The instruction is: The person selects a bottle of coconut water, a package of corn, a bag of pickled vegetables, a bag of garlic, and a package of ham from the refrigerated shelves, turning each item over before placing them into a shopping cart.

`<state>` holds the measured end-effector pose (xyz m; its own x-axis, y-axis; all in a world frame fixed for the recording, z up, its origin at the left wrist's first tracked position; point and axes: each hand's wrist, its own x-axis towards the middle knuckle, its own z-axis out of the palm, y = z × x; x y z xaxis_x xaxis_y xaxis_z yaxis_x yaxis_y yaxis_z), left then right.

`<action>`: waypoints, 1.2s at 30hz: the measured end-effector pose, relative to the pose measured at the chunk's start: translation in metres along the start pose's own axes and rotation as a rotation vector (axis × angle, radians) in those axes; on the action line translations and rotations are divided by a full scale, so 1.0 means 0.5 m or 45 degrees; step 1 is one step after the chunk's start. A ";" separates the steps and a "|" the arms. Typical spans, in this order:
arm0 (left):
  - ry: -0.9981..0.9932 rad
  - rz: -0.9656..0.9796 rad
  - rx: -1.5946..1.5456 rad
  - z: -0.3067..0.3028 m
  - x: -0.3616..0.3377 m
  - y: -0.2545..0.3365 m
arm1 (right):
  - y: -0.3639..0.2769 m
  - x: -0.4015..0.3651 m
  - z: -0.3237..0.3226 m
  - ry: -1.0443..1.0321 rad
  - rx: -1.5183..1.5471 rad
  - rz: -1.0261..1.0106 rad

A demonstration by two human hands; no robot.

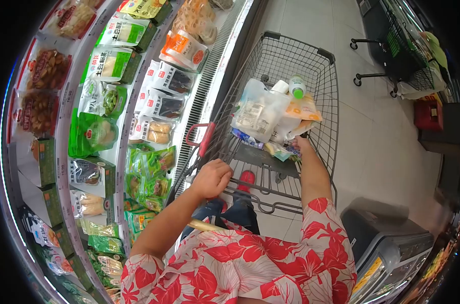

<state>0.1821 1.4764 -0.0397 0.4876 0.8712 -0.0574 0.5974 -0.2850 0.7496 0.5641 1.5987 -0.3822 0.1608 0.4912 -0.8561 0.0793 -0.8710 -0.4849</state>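
Note:
A grey wire shopping cart (336, 101) stands in front of me. My left hand (213, 178) is curled over the cart's near left edge, its fingertips partly hidden. Reaching into the basket, my right hand (302, 144) has its fingers closed at a small plastic packet (283, 151) beside the pile of goods; the exact grip is partly hidden. The pile holds a clear plastic bag (260, 109) with pale contents, a white bottle with a green cap (297, 88), an orange-and-white packet (303, 109) and a blue-purple packet (246, 138).
Chilled shelves (123, 116) with several rows of packaged food run along my left. Another shopping cart (399, 55) stands at upper right, near a red box (427, 114). A dark display unit (392, 248) is at lower right. A tan rod (204, 225) lies by my waist.

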 end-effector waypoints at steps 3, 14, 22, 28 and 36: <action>-0.009 -0.005 -0.002 -0.004 0.002 0.005 | -0.006 -0.021 0.004 0.059 -0.039 0.074; 0.017 0.004 -0.048 -0.004 0.005 -0.004 | -0.024 0.023 0.079 0.181 -0.017 0.202; 0.024 0.025 -0.002 -0.008 -0.001 -0.011 | -0.017 -0.019 0.056 0.106 0.181 -0.108; 0.059 0.085 0.016 -0.004 -0.005 -0.015 | -0.010 -0.038 0.029 0.192 -0.035 -0.208; 0.146 0.042 0.070 0.017 -0.017 -0.028 | -0.108 -0.257 -0.056 0.456 -0.112 -0.452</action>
<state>0.1751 1.4697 -0.0554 0.4338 0.8999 0.0448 0.6178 -0.3332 0.7122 0.5667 1.5823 -0.2411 0.4347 0.7360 -0.5190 0.2701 -0.6563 -0.7045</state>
